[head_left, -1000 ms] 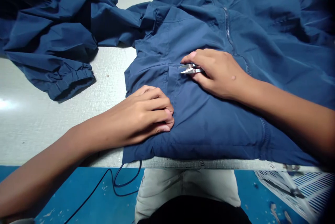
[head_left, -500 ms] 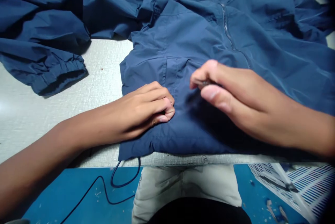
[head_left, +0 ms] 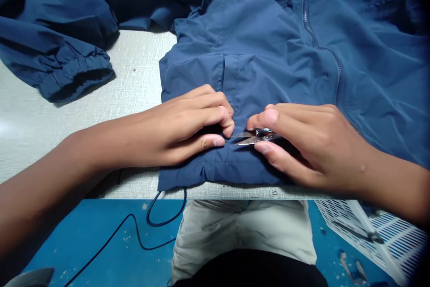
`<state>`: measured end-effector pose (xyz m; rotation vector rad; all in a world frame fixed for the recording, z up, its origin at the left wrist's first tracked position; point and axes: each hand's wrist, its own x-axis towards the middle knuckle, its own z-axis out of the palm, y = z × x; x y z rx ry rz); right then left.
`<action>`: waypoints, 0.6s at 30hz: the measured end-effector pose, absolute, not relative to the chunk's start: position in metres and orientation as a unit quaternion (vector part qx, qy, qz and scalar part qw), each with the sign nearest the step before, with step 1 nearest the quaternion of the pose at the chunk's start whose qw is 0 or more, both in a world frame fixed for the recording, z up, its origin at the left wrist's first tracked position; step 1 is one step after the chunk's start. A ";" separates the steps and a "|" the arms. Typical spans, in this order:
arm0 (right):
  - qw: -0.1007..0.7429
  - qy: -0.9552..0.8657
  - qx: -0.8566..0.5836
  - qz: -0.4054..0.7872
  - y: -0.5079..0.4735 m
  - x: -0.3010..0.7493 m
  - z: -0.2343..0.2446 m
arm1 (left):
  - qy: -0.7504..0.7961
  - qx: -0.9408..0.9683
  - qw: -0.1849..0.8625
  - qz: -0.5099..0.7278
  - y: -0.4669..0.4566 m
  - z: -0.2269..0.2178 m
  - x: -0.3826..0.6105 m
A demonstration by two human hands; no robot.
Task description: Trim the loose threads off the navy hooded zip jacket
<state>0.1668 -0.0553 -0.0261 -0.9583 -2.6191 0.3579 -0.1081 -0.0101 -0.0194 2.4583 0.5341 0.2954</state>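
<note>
A navy jacket [head_left: 268, 40] lies spread across the white table [head_left: 134, 76], hem toward six o'clock, where the left hand [head_left: 188, 126] pinches it taut (good, steady tension) while the right hand [head_left: 312, 143] holds small snips [head_left: 257, 138] narrowly closed and flat, tips perhaps hidden.

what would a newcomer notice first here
A blue zip jacket spread over a white table fills most of the view. Near its lower edge, at the centre, the right hand pinches small steel thread snips, just beside the left hand gathering the fabric.
</note>
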 end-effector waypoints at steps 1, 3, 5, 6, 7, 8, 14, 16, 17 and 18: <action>0.164 -0.919 -0.338 0.122 -0.056 0.167 -0.026 | 0.204 0.926 0.297 0.110 -0.011 -0.020 -0.108; 0.164 -0.920 -0.338 0.116 -0.056 0.166 -0.026 | 0.206 0.928 0.289 0.111 -0.012 -0.020 -0.109; 0.163 -0.922 -0.333 0.112 -0.055 0.166 -0.026 | 0.209 0.930 0.280 0.112 -0.014 -0.020 -0.108; 0.162 -0.924 -0.329 0.110 -0.055 0.167 -0.026 | 0.211 0.930 0.278 0.112 -0.014 -0.020 -0.107; 0.162 -0.926 -0.324 0.108 -0.055 0.167 -0.026 | 0.215 0.929 0.280 0.113 -0.015 -0.020 -0.106; 0.162 -0.927 -0.320 0.106 -0.055 0.167 -0.026 | 0.220 0.927 0.283 0.115 -0.016 -0.020 -0.105; 0.151 -0.932 -0.320 0.085 -0.056 0.168 -0.025 | 0.221 0.927 0.275 0.128 -0.018 -0.020 -0.099; 0.148 -0.936 -0.314 0.064 -0.056 0.167 -0.025 | 0.217 0.929 0.272 0.127 -0.018 -0.020 -0.099; 0.148 -0.937 -0.312 0.053 -0.056 0.167 -0.025 | 0.217 0.929 0.273 0.126 -0.018 -0.020 -0.099; 0.147 -0.938 -0.311 0.044 -0.057 0.166 -0.025 | 0.217 0.929 0.273 0.125 -0.018 -0.020 -0.100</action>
